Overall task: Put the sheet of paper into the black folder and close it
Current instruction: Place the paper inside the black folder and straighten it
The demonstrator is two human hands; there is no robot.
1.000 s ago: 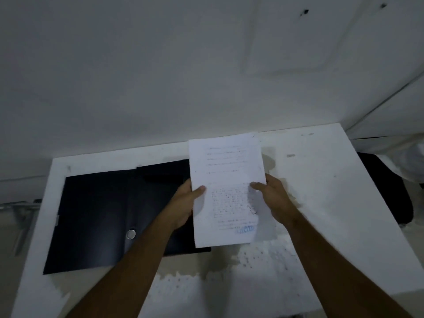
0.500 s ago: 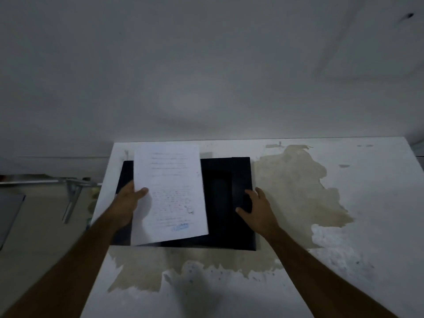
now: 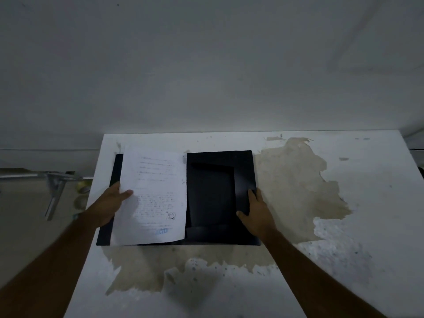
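Folder [image 3: 220, 198] open flat on table [image 3: 344, 203], both halves up. Paper [image 3: 153, 196] over left half, covering most of it; only a dark strip of folder visible along left and near edges. Printed side up, blue stamp near bottom.

Left hand [image 3: 110, 203] pinching paper at its left edge: thumb on top, fingers underneath, closed on sheet. Probably gripped at the edge so the sheet can be slid or squared without creasing. Cannot tell whether paper is lying flat or slightly lifted; shadow at bottom edge suggests slight lift.

Right hand [image 3: 257, 210] flat on right half near its outer edge, fingers spread, gripping nothing. Likely pinning folder against sliding while paper gets positioned, and ready to flip that half over.

Inner pocket flap [image 3: 211, 196] visible on right half, standing a little proud. Unclear whether sheet is meant for that pocket or for the left side.

Judgement: insertion step underway, closing not yet started. Next: seat paper square inside folder outline, release, fold over. Risk: corner sticking out and getting creased on closing.
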